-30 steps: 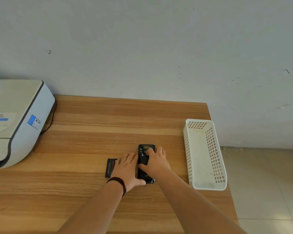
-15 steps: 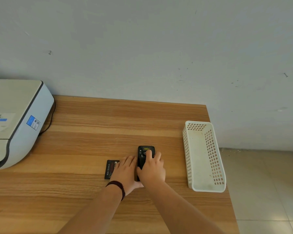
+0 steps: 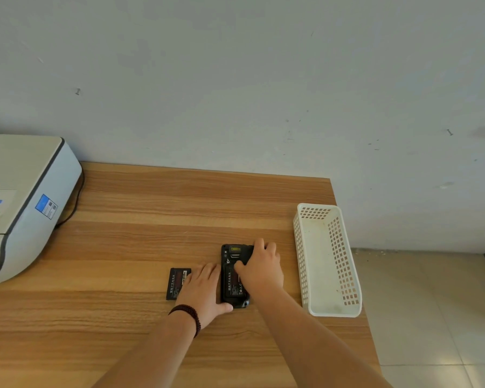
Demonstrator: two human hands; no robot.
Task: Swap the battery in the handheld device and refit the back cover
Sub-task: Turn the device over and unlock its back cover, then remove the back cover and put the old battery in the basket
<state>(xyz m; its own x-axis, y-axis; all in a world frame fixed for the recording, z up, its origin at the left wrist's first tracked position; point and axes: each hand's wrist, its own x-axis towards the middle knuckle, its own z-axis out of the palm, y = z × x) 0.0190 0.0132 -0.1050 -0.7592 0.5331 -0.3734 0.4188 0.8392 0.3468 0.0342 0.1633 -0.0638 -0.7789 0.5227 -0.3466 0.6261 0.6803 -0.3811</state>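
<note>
A black handheld device (image 3: 233, 275) lies face down on the wooden table (image 3: 140, 225), its back open with a labelled battery showing in the bay. My right hand (image 3: 259, 268) rests over the device's right side, thumb on the battery and fingers curled around the upper right edge. My left hand (image 3: 205, 289) lies flat against the device's left side, its thumb at the lower end. A second black battery (image 3: 177, 282) lies on the table just left of my left hand, partly hidden by it. No back cover is visible.
A white perforated plastic basket (image 3: 329, 261) stands at the table's right edge, close to my right hand. A white printer (image 3: 20, 203) with a black cable sits at the far left. The wall runs behind the table; tiled floor lies to the right.
My right hand has shifted to the right, uncovering the battery in the device's bay. My left hand stays pressed beside the device.
</note>
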